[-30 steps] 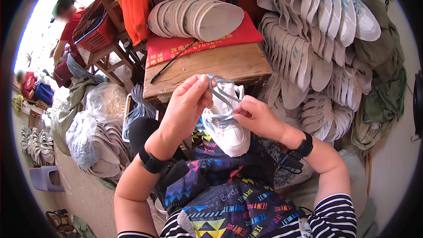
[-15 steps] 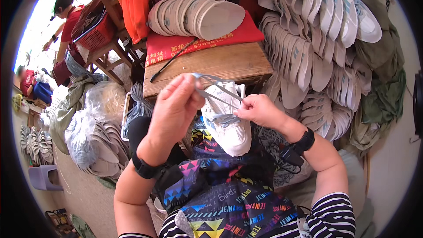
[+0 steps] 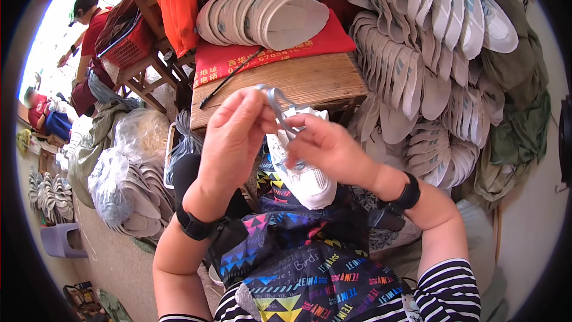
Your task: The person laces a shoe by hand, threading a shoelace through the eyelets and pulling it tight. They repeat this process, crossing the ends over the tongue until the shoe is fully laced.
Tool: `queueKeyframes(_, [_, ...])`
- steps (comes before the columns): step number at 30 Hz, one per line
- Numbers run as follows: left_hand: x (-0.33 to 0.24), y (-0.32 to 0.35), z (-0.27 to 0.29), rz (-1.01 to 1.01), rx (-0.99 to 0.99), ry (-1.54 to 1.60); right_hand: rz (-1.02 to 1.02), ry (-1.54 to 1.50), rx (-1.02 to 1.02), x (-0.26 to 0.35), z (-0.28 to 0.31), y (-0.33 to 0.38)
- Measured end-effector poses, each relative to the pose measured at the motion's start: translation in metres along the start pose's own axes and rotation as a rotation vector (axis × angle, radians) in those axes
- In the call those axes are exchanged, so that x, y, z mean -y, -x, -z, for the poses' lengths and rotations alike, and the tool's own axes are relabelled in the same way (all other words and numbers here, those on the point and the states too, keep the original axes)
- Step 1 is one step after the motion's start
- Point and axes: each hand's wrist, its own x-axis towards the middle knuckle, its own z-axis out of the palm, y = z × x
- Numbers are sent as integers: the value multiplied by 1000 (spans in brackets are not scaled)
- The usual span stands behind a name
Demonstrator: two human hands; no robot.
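A white sneaker upper (image 3: 313, 189) rests toe toward me above my patterned apron (image 3: 310, 262), against the wooden bench's near edge. Its middle is hidden behind my right hand. A grey-blue shoelace (image 3: 274, 99) loops up between my hands over the shoe. My left hand (image 3: 235, 134) is closed in a pinch on the lace, left of the shoe. Slightly blurred, my right hand (image 3: 330, 146) reaches across the shoe with bent fingers gripping the lace near my left fingertips.
On the wooden bench (image 3: 322, 80) lie a red cloth bag (image 3: 226, 56), a row of nested shoe uppers (image 3: 295, 21) and a thin black tool (image 3: 229, 80). Stacked uppers (image 3: 399, 71) rise at right. Bagged uppers (image 3: 140, 197) stand left; a person in red (image 3: 95, 33) works beyond.
My right hand has moved left and up across the shoe, close to my left hand. The lace, earlier stretched between my hands, now curves in a slack loop.
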Motion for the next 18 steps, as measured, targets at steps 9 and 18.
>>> queueKeyframes(9, [-43,38,135,-8,-395,268,36,-331,-555,36,106,18])
queueKeyframes(18, [-149,82,229,-239,-340,201,326,-452,-678,146,194,88])
